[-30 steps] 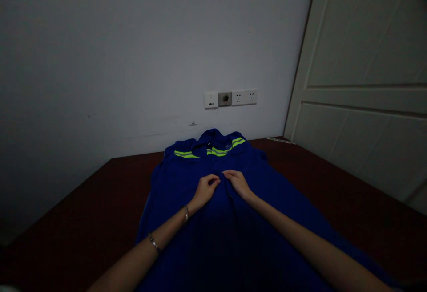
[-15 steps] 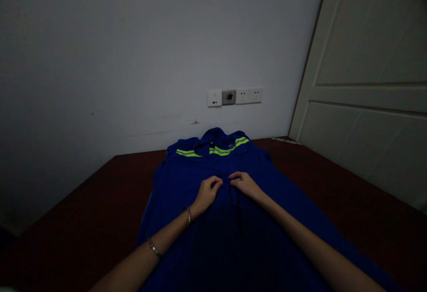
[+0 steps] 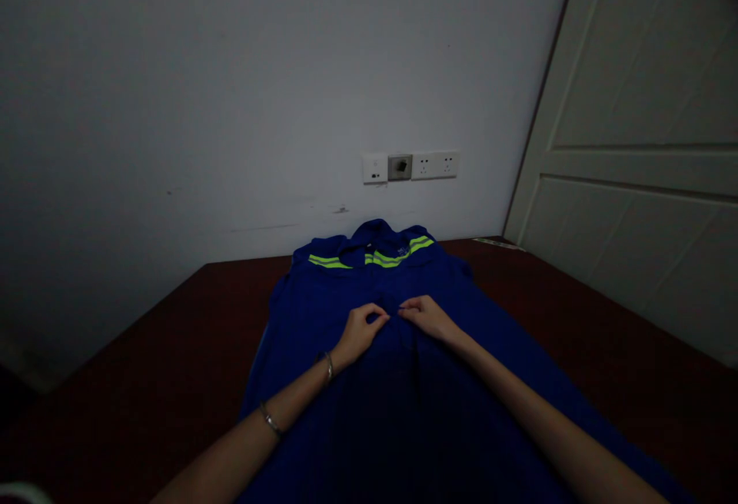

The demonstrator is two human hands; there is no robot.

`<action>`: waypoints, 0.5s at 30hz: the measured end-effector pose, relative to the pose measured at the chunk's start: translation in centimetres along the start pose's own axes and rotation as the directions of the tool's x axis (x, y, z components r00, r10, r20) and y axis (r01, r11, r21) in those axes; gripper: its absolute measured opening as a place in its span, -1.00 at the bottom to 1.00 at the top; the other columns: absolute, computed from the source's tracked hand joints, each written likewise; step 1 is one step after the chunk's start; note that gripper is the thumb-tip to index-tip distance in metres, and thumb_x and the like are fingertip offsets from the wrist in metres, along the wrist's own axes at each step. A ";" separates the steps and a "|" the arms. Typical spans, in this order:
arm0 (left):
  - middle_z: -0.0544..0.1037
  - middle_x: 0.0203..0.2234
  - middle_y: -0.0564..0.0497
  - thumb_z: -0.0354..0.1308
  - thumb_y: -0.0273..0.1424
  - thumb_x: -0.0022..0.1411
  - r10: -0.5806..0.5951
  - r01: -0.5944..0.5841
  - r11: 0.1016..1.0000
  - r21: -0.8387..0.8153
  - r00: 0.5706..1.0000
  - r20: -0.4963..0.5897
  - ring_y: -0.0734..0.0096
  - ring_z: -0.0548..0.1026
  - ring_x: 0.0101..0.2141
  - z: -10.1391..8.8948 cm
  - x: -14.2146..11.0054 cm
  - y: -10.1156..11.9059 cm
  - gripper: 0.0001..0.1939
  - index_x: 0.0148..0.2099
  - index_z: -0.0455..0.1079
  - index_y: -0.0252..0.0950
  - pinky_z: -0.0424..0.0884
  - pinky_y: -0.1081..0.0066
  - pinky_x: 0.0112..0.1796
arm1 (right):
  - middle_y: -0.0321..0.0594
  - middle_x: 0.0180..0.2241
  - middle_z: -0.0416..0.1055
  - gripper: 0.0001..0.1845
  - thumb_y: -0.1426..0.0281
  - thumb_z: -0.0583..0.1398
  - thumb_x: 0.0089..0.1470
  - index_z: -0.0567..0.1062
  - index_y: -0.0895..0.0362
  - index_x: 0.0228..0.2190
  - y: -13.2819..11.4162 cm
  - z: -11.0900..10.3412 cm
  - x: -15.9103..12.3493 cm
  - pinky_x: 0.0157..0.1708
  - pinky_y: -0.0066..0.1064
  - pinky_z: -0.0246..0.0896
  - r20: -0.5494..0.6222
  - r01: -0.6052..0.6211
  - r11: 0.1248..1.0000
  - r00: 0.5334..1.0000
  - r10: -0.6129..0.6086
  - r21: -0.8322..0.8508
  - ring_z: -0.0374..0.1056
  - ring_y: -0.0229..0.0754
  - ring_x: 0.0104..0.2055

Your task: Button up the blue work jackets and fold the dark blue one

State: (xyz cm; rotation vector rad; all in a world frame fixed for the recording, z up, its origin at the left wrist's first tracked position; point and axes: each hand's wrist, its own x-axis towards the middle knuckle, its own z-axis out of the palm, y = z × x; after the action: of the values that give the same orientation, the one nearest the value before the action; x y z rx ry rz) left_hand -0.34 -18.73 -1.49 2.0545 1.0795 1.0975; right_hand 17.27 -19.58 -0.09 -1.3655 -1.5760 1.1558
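A blue garment [image 3: 323, 304] with a collar and bright yellow-green stripes lies spread out in front of me, its collar end toward the wall. Over its middle, my left hand [image 3: 364, 329] is closed in a pinch, thumb and finger together on what looks like a thin dark cord. My right hand [image 3: 427, 316] pinches a small dark end of the cord a short distance to the right. A dark strand [image 3: 416, 381] hangs down over the garment below the right hand. The dim light hides most detail between the fingertips.
The garment rests on a dark red-brown surface [image 3: 190, 327]. A white wall [image 3: 231, 104] stands behind it, with a row of sockets and switch plates [image 3: 435, 165]. A pale panelled door [image 3: 646, 120] rises on the right. A pale rounded edge shows at bottom left.
My hands have drawn slightly apart, and the cord loop that hung under my right hand no longer shows. The view has shifted a little.
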 end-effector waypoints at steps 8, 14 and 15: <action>0.56 -0.40 0.00 0.10 -0.40 0.06 0.000 0.000 1.000 -0.012 1.000 -0.028 0.36 0.48 -0.32 0.1 0.1 0.1 -0.86 -0.38 0.47 -0.30 0.34 0.38 -0.20 | -0.29 -0.62 0.42 -0.77 0.36 0.12 -0.14 0.52 0.24 -0.50 0.0 0.1 0.0 -0.55 -0.52 0.08 -0.037 0.047 0.996 0.998 -0.050 -0.070 0.24 -0.30 -0.58; 0.56 -0.40 0.00 0.09 -0.41 0.07 0.016 -0.016 1.000 -0.011 1.000 -0.021 0.37 0.47 -0.33 0.1 0.0 0.2 -0.86 -0.39 0.47 -0.30 0.34 0.41 -0.21 | -0.26 -0.59 0.44 -0.75 0.37 0.11 -0.12 0.53 0.26 -0.48 0.0 0.1 0.0 -0.54 -0.51 0.07 -0.028 0.071 0.992 0.997 -0.074 -0.109 0.24 -0.30 -0.57; 0.56 -0.40 0.00 0.09 -0.42 0.07 0.019 -0.019 1.000 -0.010 1.000 -0.019 0.38 0.47 -0.33 0.1 0.0 0.2 -0.86 -0.39 0.47 -0.31 0.33 0.41 -0.21 | -0.26 -0.58 0.44 -0.75 0.37 0.11 -0.12 0.53 0.26 -0.48 0.0 0.1 0.0 -0.54 -0.51 0.07 -0.030 0.073 0.991 0.997 -0.077 -0.115 0.24 -0.30 -0.56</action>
State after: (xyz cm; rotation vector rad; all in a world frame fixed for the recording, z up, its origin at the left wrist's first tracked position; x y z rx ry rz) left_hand -0.18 -18.83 -1.42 2.0541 1.0636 1.1312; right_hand 17.18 -19.56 -0.16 -1.3790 -1.6763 1.0058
